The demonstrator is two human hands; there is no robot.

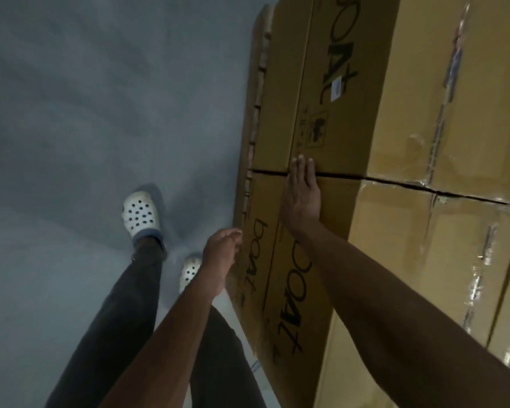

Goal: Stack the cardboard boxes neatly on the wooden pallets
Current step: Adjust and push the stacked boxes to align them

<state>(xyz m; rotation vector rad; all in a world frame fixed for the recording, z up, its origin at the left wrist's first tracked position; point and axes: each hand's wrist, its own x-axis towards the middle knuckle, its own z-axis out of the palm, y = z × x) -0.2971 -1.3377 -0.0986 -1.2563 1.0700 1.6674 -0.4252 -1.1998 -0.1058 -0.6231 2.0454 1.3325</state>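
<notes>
**Right palm flat on box stack, left hand idle beside it**

Right hand [302,195] lies flat, fingers straight and together, pressed against the side face of the cardboard boxes [395,231]. It grips nothing. The palm sits on the near box [306,290] and the fingertips [301,163] reach over onto the far box [336,98]. The dark gap [424,187] between those two boxes runs right under the fingers. Both faces under the hand carry black "boAt" lettering.

Past the thumb side of that hand, the box tops show clear tape [454,83] along the flaps. Below the hand is another box layer, and under that the wooden pallet [256,113], slat ends visible at its edge.

Left hand [220,254] hangs lower and nearer the body than the right, fingers loosely curled, holding nothing. Its fingertips are just beside the lower box face; contact cannot be told.

Beyond the left hand: grey floor [71,113], two white clogs [140,212], dark trousers [115,319].
</notes>
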